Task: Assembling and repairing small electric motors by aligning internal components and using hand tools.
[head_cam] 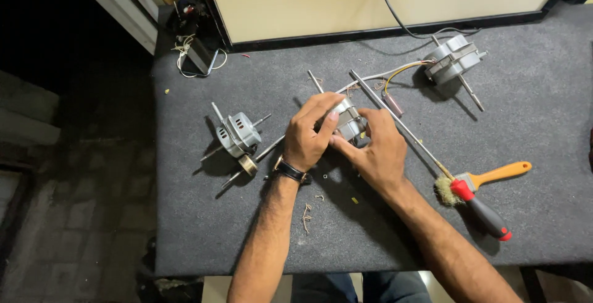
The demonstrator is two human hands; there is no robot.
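1. Left hand (pixel 309 133) and right hand (pixel 378 148) both clasp a small grey motor (pixel 347 119) at mid-table, fingers wrapped round its casing (much of it hidden).
2. A long screwdriver (pixel 426 151) lies just beside the right hand, its red-and-black handle near an orange-handled brush (pixel 488 178).
3. A second motor (pixel 239 134) lies left of the hands, a third (pixel 454 60) at the back right, wires trailing.
4. All rest on a grey mat (pixel 531 117).
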